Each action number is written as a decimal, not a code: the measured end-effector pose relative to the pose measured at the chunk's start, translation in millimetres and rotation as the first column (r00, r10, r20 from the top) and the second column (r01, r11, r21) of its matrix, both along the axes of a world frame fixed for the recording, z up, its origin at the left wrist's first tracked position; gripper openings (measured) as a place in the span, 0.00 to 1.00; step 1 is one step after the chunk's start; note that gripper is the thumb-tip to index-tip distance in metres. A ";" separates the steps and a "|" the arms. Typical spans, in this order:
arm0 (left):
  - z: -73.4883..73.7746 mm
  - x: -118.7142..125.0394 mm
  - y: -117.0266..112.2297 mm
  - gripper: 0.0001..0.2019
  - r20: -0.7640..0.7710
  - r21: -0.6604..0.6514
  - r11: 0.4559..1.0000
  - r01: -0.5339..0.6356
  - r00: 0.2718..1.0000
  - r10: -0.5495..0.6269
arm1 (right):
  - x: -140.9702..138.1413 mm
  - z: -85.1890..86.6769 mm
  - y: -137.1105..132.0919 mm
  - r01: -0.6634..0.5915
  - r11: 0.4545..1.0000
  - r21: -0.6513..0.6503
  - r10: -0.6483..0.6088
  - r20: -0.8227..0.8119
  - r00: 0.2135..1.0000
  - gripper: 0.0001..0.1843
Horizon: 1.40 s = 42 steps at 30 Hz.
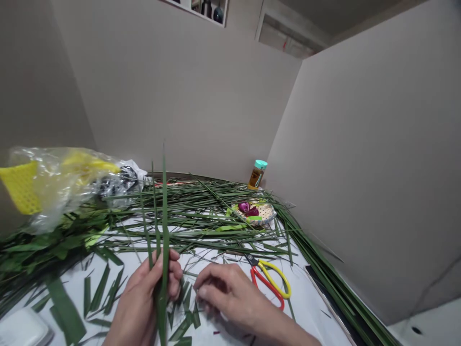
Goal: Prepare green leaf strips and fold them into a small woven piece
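My left hand [144, 300] grips a long, narrow green leaf blade [164, 250] upright, with the blade rising past my fingers. My right hand [225, 290] is beside it, its fingers bunched together just above scattered cut leaf pieces [183, 312]. Whether those fingers pinch a thin strip is hard to tell. Red-and-yellow-handled scissors [268, 283] lie to the right of my right hand, not touching it. A large pile of long green leaf blades [198, 216] spreads across the table behind my hands.
A crinkled plastic bag [61, 187] with yellow contents sits at the left. A small woven basket [259, 214] holds purple items, and an amber jar with a teal lid [256, 175] stands at the back. Walls close the far and right sides. A white container [23, 329] sits at the near left corner.
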<state>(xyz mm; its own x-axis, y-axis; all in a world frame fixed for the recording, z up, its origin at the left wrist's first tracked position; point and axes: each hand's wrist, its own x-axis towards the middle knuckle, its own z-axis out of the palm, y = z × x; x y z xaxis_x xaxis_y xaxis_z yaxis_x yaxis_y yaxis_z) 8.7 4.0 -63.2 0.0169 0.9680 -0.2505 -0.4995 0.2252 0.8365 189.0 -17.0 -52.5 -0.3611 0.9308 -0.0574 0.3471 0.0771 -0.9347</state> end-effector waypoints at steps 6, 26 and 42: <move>7.4 -6.4 2.6 0.16 0.122 0.020 0.997 -0.072 0.990 0.069 | 12.4 27.2 46.7 -0.172 0.906 0.386 -0.138 0.654 0.743 0.13; -1.4 -14.7 17.8 0.19 0.074 0.014 0.989 -0.148 0.986 0.147 | -10.0 -7.7 127.3 -0.245 0.814 0.527 -0.401 0.814 0.421 0.11; -7.9 -14.3 15.4 0.17 0.068 0.043 0.992 -0.119 0.991 0.116 | 1.0 15.7 136.2 0.052 0.830 0.556 -0.390 0.511 0.766 0.07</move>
<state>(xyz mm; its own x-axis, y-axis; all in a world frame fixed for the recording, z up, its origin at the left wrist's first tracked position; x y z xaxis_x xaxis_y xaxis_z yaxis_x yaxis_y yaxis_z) -5.6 19.4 -71.1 -0.0828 0.9748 -0.2072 -0.5744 0.1232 0.8092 190.0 119.2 -36.8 -0.1916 0.9360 0.2952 0.8687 0.3017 -0.3928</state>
